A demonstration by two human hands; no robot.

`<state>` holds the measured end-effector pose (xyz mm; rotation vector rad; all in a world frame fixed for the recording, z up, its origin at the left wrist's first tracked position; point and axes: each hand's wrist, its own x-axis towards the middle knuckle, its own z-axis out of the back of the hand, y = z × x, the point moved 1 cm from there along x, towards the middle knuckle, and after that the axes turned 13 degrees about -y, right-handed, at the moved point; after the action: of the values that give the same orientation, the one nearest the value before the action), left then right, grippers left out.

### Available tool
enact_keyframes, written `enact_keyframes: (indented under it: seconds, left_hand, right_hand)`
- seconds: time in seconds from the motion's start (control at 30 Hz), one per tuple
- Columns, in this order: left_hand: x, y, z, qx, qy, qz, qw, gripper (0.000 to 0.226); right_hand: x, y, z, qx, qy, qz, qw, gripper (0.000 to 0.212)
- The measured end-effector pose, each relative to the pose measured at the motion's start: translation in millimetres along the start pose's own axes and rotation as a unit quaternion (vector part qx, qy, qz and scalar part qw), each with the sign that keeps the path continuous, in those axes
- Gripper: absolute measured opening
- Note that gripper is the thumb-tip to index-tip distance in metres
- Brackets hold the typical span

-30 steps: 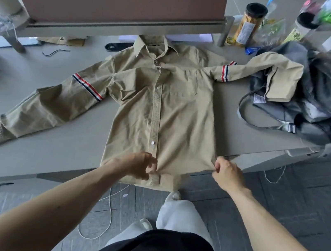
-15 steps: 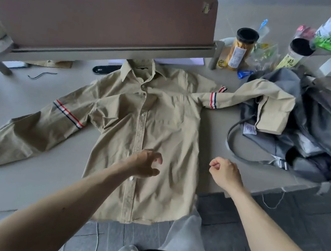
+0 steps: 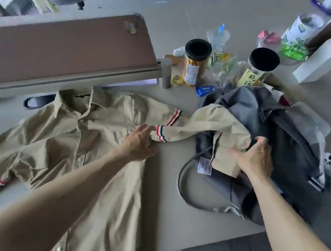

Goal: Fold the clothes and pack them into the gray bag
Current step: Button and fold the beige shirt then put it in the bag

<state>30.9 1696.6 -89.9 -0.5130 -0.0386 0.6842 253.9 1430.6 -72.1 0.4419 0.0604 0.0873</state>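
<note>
Where the sleeve (image 3: pixel 208 125) of the khaki shirt (image 3: pixel 81 155) drapes onto the gray bag (image 3: pixel 250 104), the right hand (image 3: pixel 254 159) curls its fingers (image 3: pixel 262 142) round the sleeve end; the left hand (image 3: pixel 139 143) lays nearly straight fingers (image 3: pixel 145 128) by the stripes. A jar (image 3: pixel 255 74) label shows Chinese writing

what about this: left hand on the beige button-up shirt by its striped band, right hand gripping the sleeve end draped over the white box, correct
No: the head view shows the sleeve end draped over the gray fabric bag. The left hand, beige button-up shirt, striped band and gripping right hand are as stated.
</note>
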Motion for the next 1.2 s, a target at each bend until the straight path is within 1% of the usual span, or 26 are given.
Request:
enact_keyframes:
  seconds: [0.03,0.1,0.13,0.2,0.27,0.33,0.43,0.5,0.57,0.63,0.67,0.7,0.73,0.77,0.8,0.83,0.87,0.93,0.97,1.0,1.03,1.07,1.1,1.13,1.17,1.2]
  left_hand:
    - [7.6,-6.4,-2.8,0.022,-0.005,-0.003,1.0,0.077]
    - [22.8,-20.3,-9.9,0.066,-0.007,-0.013,0.998,0.081]
    - [28.0,-26.9,-12.2,0.083,-0.005,-0.021,0.996,0.082]
    - [38.2,-36.3,-18.7,0.107,0.011,-0.032,0.994,0.084]
    - [48.1,-46.7,-25.7,0.114,0.035,-0.046,0.992,0.079]
    - [56.3,-62.3,-29.8,0.12,0.048,-0.067,0.989,0.069]
    - [69.8,-88.4,-33.2,0.104,0.069,-0.091,0.988,0.057]
    - [76.9,-110.7,-33.6,0.028,0.076,-0.114,0.99,0.06]
    - [83.5,-136.8,-34.2,-0.064,0.058,-0.127,0.988,0.067]
    - [88.9,-161.7,-40.1,-0.1,0.069,-0.132,0.984,0.074]
    - [89.7,-171.5,-46.0,-0.098,0.09,-0.129,0.983,0.079]
    - [89.1,-179.9,-51.6,-0.081,0.11,-0.125,0.983,0.083]
    - [89.6,-183.9,-59.4,-0.053,0.127,-0.122,0.983,0.082]
    - [88.9,-186.3,-64.9,-0.031,0.14,-0.125,0.982,0.079]
    - [87.0,-188.9,-69.0,-0.022,0.153,-0.131,0.979,0.076]
    - [84.9,-190.9,-71.8,-0.02,0.161,-0.136,0.977,0.073]
    - [84.1,-193.1,-72.9,-0.018,0.165,-0.141,0.976,0.07]
    - [85.9,-198.0,-74.4,-0.011,0.155,-0.163,0.974,0.063]
    - [86.5,-199.9,-71.6,0.001,0.141,-0.2,0.97,0.057]
    - [88.8,-200.1,-70.7,0.013,0.109,-0.253,0.961,0.05]
    - [89.8,-202.3,-65.9,-0.013,0.056,-0.282,0.958,0.041]
    - [93.4,-198.9,-70.8,-0.066,0.044,-0.273,0.959,0.034]
    - [96.2,-198.3,-74.6,-0.1,0.038,-0.281,0.954,0.03]
    - [98.0,-199.5,-78.1,-0.108,0.056,-0.243,0.962,0.033]
    - [95.0,-202.4,-77.5,-0.075,0.05,-0.218,0.972,0.043]
    - [91.9,-200.7,-84.8,-0.067,0.082,-0.169,0.98,0.053]
  right_hand:
    - [7.0,-1.5,0.0,-0.02,0.031,-0.007,0.999,0.07]
    - [21.5,-3.4,2.4,-0.027,0.057,0.021,0.998,0.035]
    - [27.3,-3.0,6.0,-0.013,0.043,0.046,0.998,0.02]
    - [42.4,-1.2,18.6,0.031,-0.031,0.092,0.995,0.005]
    - [61.0,2.3,35.4,0.068,-0.128,0.133,0.981,0.012]
    - [79.6,7.3,48.6,0.088,-0.195,0.156,0.964,0.018]
    - [94.2,14.0,55.8,0.089,-0.232,0.143,0.958,0.011]
    - [99.3,14.6,54.8,0.115,-0.254,0.14,0.95,0.01]
    - [101.5,9.8,48.6,0.162,-0.245,0.095,0.951,0.026]
    - [99.0,2.9,38.6,0.232,-0.187,-0.053,0.953,0.045]
    - [95.7,-1.3,33.2,0.288,-0.151,-0.158,0.932,0.052]
    - [91.3,-6.1,29.4,0.367,-0.12,-0.263,0.884,0.054]
    - [84.9,-10.2,27.7,0.456,-0.079,-0.357,0.811,0.048]
    - [78.7,-14.0,25.2,0.542,-0.028,-0.419,0.728,0.035]
    - [71.5,-18.5,23.3,0.612,0.019,-0.45,0.649,0.022]
    - [63.5,-21.9,22.6,0.663,0.052,-0.455,0.592,0.02]
    - [56.4,-24.8,22.3,0.703,0.072,-0.439,0.555,0.025]
    - [52.7,-28.3,18.7,0.767,0.083,-0.395,0.499,0.035]
    - [54.5,-26.2,17.3,0.781,0.073,-0.385,0.487,0.044]
    - [56.1,-23.2,14.5,0.783,0.063,-0.386,0.484,0.053]
    - [56.9,-18.7,11.8,0.778,0.058,-0.393,0.487,0.059]
    - [57.1,-13.7,9.9,0.765,0.061,-0.403,0.499,0.062]
    - [56.9,-9.4,7.1,0.747,0.069,-0.407,0.52,0.064]
    - [57.6,-5.0,4.6,0.726,0.081,-0.403,0.551,0.066]
    - [59.5,-0.1,3.6,0.703,0.094,-0.393,0.585,0.065]
    - [61.7,5.2,4.1,0.676,0.101,-0.379,0.624,0.061]
